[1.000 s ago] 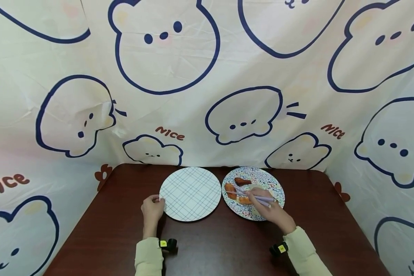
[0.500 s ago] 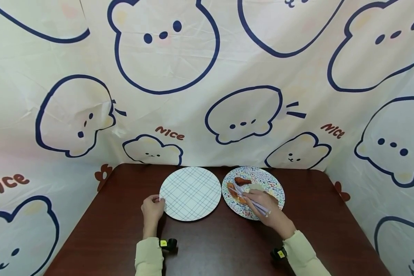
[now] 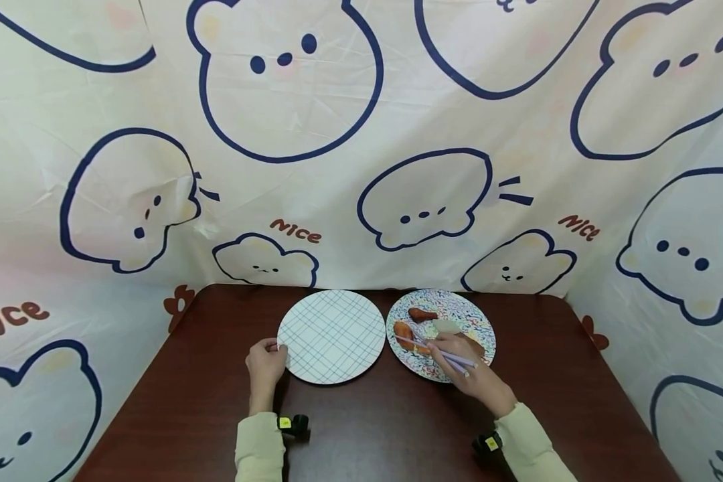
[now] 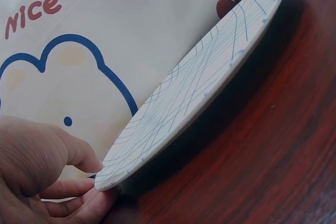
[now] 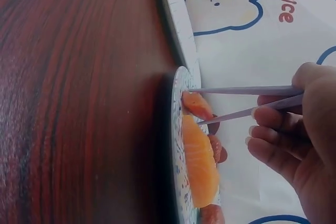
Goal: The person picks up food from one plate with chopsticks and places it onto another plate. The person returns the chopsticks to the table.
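My left hand pinches the left rim of a white plate with thin crossing blue-green lines. In the left wrist view its thumb lies over the rim, with the other fingers under it. My right hand holds a pair of pale purple chopsticks above a speckled, multicoloured plate. The chopstick tips stand apart, at either side of a small orange food piece in the right wrist view; whether they touch it, I cannot tell. Beside it lies a striped orange slice like salmon.
The speckled plate also bears a brown drumstick, a pale flat piece and a brown piece partly behind my right hand. Both plates sit side by side at the back of a dark brown table. A bear-print cloth hangs behind.
My right hand has shifted slightly toward the left plate and nearer me, and the chopsticks have changed angle, their tips spreading since half a second ago. My left hand keeps its hold.
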{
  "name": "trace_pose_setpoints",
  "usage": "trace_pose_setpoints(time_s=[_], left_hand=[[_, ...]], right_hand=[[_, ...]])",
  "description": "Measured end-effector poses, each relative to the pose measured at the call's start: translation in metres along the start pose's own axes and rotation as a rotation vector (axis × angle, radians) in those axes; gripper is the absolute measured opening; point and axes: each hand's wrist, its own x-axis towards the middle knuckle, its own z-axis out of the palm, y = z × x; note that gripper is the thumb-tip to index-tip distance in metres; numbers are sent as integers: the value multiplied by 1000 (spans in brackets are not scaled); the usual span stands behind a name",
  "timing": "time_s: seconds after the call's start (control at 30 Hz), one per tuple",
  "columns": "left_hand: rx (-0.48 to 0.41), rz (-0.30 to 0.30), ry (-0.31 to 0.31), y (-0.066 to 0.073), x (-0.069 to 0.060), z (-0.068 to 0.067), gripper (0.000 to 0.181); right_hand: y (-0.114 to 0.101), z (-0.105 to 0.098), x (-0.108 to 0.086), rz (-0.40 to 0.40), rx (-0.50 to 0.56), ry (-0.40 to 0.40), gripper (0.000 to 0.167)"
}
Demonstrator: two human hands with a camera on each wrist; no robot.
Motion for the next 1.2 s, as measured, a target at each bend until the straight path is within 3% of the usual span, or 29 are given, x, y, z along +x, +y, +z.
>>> trace_pose_setpoints(time_s=[0.13, 0.33, 0.43, 0.6, 0.83, 1.03, 1.2], left_hand=[[0, 2, -6, 0, 0, 0, 39], [-8, 0, -6, 2, 1, 1, 40], [-8, 0, -5, 3, 2, 2, 40], [-6, 6, -7, 4, 2, 1, 40], [6, 3, -8, 2, 1, 0, 39], [6, -4, -9, 1, 0, 0, 40], [-3, 4, -12, -1, -1, -2, 40]], right_hand=[[-8, 1, -1, -49, -83, 16, 17], [-22, -3, 1, -31, -237, -18, 24], [-23, -4, 3, -26, -260, -26, 24], [-20, -2, 2, 7, -153, -37, 19], [-14, 4, -8, 71, -1, -71, 25], [-12, 13, -12, 118, 28, -131, 35], [-6, 17, -12, 95, 41, -93, 32]])
